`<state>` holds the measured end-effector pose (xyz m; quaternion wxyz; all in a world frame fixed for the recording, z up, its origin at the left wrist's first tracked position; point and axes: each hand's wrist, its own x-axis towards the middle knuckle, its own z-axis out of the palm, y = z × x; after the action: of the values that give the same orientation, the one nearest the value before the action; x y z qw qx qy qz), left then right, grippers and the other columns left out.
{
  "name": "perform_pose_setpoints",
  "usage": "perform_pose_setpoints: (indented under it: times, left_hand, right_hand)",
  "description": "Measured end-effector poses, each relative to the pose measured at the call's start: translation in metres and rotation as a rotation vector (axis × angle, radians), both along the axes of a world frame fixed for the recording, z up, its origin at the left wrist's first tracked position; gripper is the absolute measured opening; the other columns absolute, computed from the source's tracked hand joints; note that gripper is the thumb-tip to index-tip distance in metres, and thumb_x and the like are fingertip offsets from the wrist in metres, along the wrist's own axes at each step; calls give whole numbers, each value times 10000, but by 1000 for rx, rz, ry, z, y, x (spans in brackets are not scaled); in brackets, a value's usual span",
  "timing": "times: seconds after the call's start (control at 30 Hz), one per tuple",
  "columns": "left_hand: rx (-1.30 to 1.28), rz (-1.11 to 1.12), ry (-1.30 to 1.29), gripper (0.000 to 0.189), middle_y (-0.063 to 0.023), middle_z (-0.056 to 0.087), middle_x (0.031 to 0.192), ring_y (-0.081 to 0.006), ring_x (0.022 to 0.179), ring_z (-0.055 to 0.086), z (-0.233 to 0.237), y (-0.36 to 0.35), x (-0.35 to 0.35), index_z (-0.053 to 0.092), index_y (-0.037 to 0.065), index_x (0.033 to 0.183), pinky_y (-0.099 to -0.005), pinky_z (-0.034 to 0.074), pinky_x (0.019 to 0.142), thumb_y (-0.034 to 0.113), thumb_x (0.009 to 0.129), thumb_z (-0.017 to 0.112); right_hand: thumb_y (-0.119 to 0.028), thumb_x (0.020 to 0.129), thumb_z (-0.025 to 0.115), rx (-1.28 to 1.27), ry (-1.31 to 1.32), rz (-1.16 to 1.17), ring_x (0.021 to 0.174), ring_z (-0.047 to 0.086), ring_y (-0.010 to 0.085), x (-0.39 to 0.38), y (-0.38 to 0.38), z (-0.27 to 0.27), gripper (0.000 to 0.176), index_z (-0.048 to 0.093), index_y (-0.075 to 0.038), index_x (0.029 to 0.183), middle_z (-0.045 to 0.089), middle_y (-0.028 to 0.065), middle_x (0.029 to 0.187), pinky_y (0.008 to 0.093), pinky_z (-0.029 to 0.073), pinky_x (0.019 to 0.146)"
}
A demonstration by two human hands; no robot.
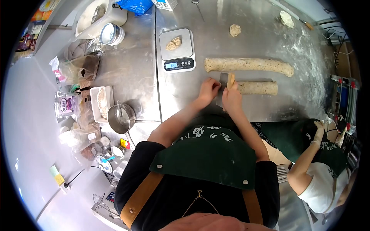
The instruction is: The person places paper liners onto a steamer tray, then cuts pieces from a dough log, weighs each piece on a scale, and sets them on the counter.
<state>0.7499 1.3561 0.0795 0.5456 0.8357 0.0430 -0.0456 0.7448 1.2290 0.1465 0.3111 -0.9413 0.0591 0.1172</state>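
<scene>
My right hand (232, 98) is wrapped round the wooden handle of a dough scraper (231, 80), whose metal blade stands at the left end of the shorter dough log (257, 87). Against the left side of that blade, my left hand (209, 90) has its fingers pressed together; whatever they may hold is too small to make out. A longer dough log (248, 65) lies just beyond. On the digital scale (177, 64), left of the logs, rests a piece of dough (174, 44). Farther back is a round dough piece (235, 30).
Flour is spread over the steel table (135, 69) at the right. Left stand a saucepan (121, 118), a white tray (102, 104), bowls (111, 34) and bags. A co-worker (322, 169) in a green apron is at the lower right.
</scene>
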Motion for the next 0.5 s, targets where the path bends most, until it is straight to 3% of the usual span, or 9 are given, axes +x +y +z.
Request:
perform_pose_setpoints:
  times: [0.13, 0.23, 0.33, 0.43, 0.5]
  left_hand:
    - [-1, 183, -97, 100, -122, 621, 777, -221, 668, 626, 12, 17, -16, 627, 16, 802, -317, 500, 615, 66, 749, 697]
    - [10, 290, 132, 120, -117, 638, 704, -217, 617, 629, 15, 34, -24, 621, 9, 808, -310, 498, 588, 83, 758, 702]
    - [93, 280, 111, 108, -117, 640, 649, -215, 592, 631, 9, 42, -29, 620, 2, 832, -312, 498, 574, 76, 780, 681]
    - [-79, 320, 155, 108, -120, 640, 654, -225, 589, 631, -4, 48, -33, 632, 13, 891, -315, 497, 575, 57, 796, 658]
    - [94, 254, 1, 145, -120, 635, 704, -238, 612, 626, -8, 55, -35, 636, 21, 937, -317, 496, 586, 40, 793, 645]
  right_hand:
    - [-182, 884, 500, 30, 31, 48, 634, 598, 448, -11, -4, 16, 491, 297, 66, 1255, 609, 266, 703, 527, 468, 591]
    - [-181, 885, 496, 15, -3, 131, 604, 597, 437, -11, -7, 18, 474, 312, 72, 1241, 609, 253, 685, 523, 464, 561]
    - [-177, 883, 501, -20, -67, 220, 594, 599, 425, -13, -7, 18, 451, 330, 74, 1218, 609, 244, 678, 517, 466, 544]
    - [-171, 880, 507, -53, -59, 262, 589, 602, 413, -14, -5, 24, 438, 342, 70, 1205, 611, 237, 680, 504, 472, 538]
    - [-171, 878, 511, -68, -46, 264, 587, 604, 408, -16, -4, 25, 434, 349, 66, 1203, 612, 233, 679, 496, 476, 536]
